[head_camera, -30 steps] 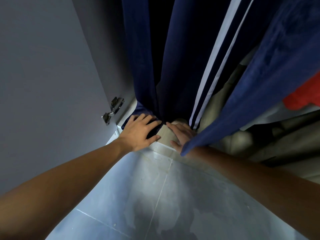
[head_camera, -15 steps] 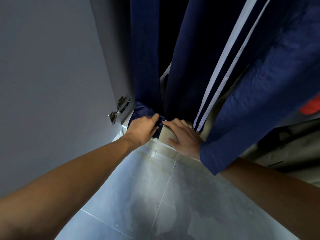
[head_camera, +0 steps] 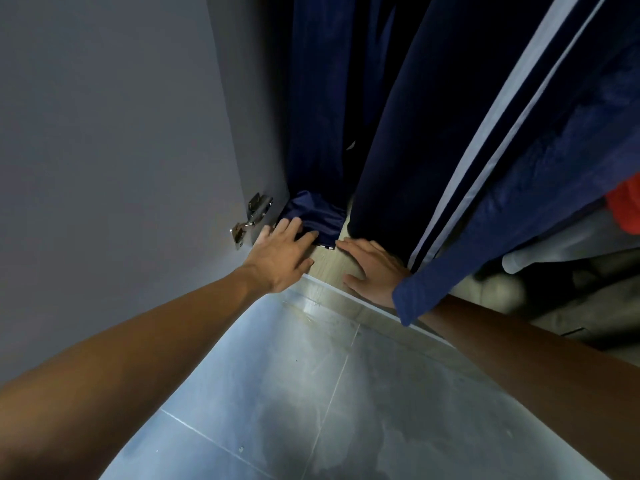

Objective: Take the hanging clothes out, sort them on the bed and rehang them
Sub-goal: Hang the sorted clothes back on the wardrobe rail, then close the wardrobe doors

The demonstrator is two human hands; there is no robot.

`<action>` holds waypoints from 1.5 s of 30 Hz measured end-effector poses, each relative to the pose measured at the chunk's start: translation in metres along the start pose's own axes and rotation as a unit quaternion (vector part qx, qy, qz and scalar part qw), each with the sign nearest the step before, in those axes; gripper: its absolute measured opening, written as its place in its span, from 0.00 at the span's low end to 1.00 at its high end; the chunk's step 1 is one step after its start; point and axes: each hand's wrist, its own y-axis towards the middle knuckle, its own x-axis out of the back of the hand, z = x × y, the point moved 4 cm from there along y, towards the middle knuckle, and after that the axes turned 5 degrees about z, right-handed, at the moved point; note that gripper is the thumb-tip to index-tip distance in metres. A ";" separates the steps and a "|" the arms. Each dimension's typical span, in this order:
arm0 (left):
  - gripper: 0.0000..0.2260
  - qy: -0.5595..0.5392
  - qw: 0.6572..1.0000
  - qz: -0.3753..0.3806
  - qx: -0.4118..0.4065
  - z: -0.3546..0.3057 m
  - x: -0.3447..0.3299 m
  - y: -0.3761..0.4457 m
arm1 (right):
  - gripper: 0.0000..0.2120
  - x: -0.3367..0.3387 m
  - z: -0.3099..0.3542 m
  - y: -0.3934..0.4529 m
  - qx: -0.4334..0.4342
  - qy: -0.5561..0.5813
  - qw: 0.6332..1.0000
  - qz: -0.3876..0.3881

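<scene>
Navy clothes hang in the open wardrobe: a dark navy garment [head_camera: 318, 109] at the left and navy trousers with two white stripes [head_camera: 450, 133] to its right. The left garment's hem [head_camera: 311, 216] lies bunched on the wardrobe's wooden floor [head_camera: 332, 265]. My left hand [head_camera: 280, 254] lies with straight fingers on that bunched hem. My right hand [head_camera: 372, 268] rests flat on the wooden floor beside the striped trousers; a blue sleeve [head_camera: 485, 244] drapes over its wrist.
The grey wardrobe door [head_camera: 121, 150] stands open at the left with a metal hinge [head_camera: 251, 216] near my left hand. A red garment [head_camera: 627, 206] and pale folded items [head_camera: 554, 251] lie at the right. Grey floor tiles [head_camera: 346, 393] spread below.
My left hand has uncurled from gripping the hem and now lies flat on it. My right hand has flattened on the wardrobe floor. The view has shifted slightly.
</scene>
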 end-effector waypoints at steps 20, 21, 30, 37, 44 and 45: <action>0.32 -0.111 0.985 -0.005 0.129 -0.034 0.029 -0.115 | 0.41 -0.036 0.054 -0.062 -0.019 -0.029 0.997 0.070; 0.33 -0.122 0.983 0.013 0.137 -0.043 0.037 -0.131 | 0.41 -0.035 0.064 -0.077 -0.019 -0.008 0.997 0.078; 0.36 -0.160 0.973 0.102 0.128 -0.101 0.208 -0.260 | 0.38 0.082 0.192 -0.248 -0.041 0.122 0.988 0.083; 0.33 -0.146 0.984 0.072 0.075 -0.115 0.472 -0.315 | 0.37 0.301 0.282 -0.384 -0.148 0.118 0.982 -0.018; 0.32 -0.133 0.989 0.061 -0.009 -0.148 0.699 -0.375 | 0.34 0.479 0.359 -0.533 -0.236 0.104 0.962 -0.086; 0.31 -0.132 0.989 0.058 -0.024 -0.155 0.721 -0.381 | 0.33 0.499 0.368 -0.552 -0.247 0.098 0.959 -0.100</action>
